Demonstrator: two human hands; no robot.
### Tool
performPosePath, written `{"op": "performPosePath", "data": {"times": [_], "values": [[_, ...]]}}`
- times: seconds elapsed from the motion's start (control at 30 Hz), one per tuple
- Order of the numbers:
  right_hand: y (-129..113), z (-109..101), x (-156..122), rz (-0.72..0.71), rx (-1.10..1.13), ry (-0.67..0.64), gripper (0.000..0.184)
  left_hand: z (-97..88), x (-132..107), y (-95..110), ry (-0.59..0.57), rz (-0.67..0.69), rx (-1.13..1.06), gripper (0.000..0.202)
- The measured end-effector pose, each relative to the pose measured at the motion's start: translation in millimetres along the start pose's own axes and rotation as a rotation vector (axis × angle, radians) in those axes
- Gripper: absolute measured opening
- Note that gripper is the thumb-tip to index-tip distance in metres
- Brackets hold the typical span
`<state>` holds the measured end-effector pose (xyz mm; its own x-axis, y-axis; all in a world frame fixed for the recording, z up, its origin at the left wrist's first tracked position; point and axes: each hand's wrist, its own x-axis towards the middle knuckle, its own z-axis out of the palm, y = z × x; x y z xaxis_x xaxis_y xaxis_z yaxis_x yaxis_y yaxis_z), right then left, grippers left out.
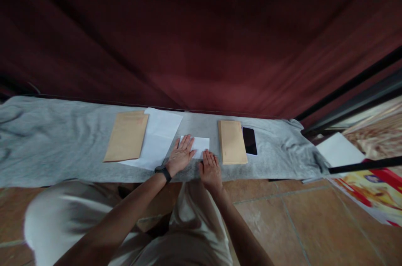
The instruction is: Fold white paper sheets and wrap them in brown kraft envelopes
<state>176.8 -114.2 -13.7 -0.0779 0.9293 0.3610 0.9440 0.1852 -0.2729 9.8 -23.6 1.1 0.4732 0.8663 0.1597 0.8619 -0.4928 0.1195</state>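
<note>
A small white sheet of paper (201, 144), which looks folded, lies flat in front of me on the grey cloth. Spread over its left end is my left hand (181, 155), palm down with the fingers stretched out; a dark watch is on that wrist. My right hand (210, 170) rests flat at the paper's lower right corner, fingers extended. Neither hand grips anything. Larger white sheets (161, 132) lie just left of my left hand, partly under a stack of brown envelopes (127, 136). To the right of my right hand is a second pile of brown envelopes (233, 142).
A phone (250, 140) with a dark screen lies beside the right envelopes. Grey cloth (276, 149) covers the long narrow surface. A dark red curtain (194, 48) hangs behind it. At far right are dark metal bars and a colourful printed box (377, 190) on the tiled floor.
</note>
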Motion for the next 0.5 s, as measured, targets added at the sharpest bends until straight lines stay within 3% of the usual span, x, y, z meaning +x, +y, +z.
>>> {"op": "performPosePath", "data": {"times": [0.2,0.5], "values": [[-11,7,10,-0.031,0.004,-0.015,0.051,-1.2,1,-1,-0.002,0.001,0.005,0.06],[0,4,-9,-0.025,-0.026,0.046,0.055,-3.4,5,-6,0.002,-0.004,-0.006,0.061]]}}
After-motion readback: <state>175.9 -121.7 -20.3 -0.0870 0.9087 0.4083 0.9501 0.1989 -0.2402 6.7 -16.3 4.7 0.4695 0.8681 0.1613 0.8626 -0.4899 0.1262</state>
